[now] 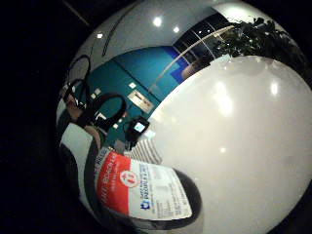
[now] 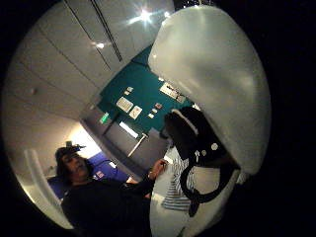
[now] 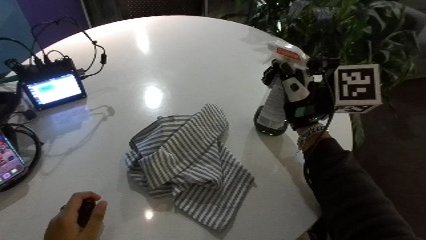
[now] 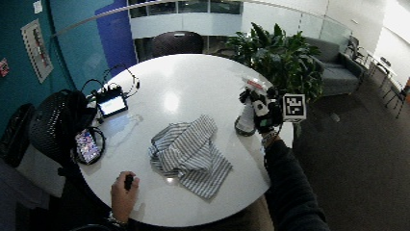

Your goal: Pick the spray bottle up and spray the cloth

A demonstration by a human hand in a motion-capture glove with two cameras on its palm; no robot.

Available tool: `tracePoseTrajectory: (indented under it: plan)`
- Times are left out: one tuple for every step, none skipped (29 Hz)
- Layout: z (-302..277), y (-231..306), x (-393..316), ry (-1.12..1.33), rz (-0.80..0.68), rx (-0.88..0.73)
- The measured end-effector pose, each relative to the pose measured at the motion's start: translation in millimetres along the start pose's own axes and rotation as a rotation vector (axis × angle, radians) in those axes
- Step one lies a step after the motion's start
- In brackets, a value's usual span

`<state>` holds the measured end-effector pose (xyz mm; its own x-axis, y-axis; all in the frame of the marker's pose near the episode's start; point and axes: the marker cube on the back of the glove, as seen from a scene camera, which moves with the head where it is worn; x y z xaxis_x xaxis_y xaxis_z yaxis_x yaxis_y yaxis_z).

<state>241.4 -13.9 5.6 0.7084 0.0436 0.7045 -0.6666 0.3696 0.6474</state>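
A dark spray bottle (image 3: pixel 271 114) with a white and orange spray head stands at the round white table's (image 3: pixel 186 55) right edge. My gloved right hand (image 3: pixel 301 98) is wrapped round its neck and upper body from the right. Whether its base touches the table I cannot tell. The red and white label of the spray bottle (image 1: pixel 142 191) lies close to my palm. A grey and white striped cloth (image 3: pixel 190 162) lies crumpled in the middle of the table, left of the bottle. From the wider view, the hand (image 4: pixel 264 114) holds the spray bottle (image 4: pixel 244 123) beside the cloth (image 4: pixel 189 153).
A small monitor (image 3: pixel 52 90) with cables sits at the table's left, and a phone (image 3: pixel 5 161) lies near the left edge. The person's bare left hand (image 3: pixel 74 221) holds a small black object at the front edge. Leafy plants (image 3: pixel 333 30) stand behind the bottle.
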Motion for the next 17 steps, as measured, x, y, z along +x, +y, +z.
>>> tracePoseTrajectory:
  plan:
    - [0.6, -0.1, -1.0, 0.014, -0.009, 0.004]
    - [1.3, 0.0, -2.3, 0.027, -0.015, 0.010]
    - [2.0, 0.2, -3.9, 0.037, -0.018, 0.018]
    - [2.5, 0.6, -5.5, 0.042, -0.019, 0.027]
    - [2.7, 1.2, -6.6, 0.044, -0.020, 0.035]
    - [2.5, 1.9, -7.1, 0.045, -0.023, 0.041]
    - [2.0, 2.7, -7.0, 0.048, -0.025, 0.042]
    - [1.2, 3.9, -6.8, 0.052, -0.024, 0.038]
    - [0.2, 5.2, -6.9, 0.058, -0.017, 0.028]
    - [-0.9, 6.4, -7.7, 0.066, -0.009, 0.014]
    - [-2.0, 7.2, -9.5, 0.075, -0.004, -0.006]
    - [-3.1, 7.0, -12.4, 0.083, -0.008, -0.031]
    - [-4.2, 5.6, -16.5, 0.092, -0.021, -0.061]
    - [-5.3, 3.2, -21.6, 0.102, -0.040, -0.094]
    - [-6.4, -0.4, -27.6, 0.117, -0.061, -0.129]
    - [-7.6, -4.8, -34.3, 0.137, -0.082, -0.165]
    - [-8.8, -9.9, -40.7, 0.165, -0.105, -0.199]
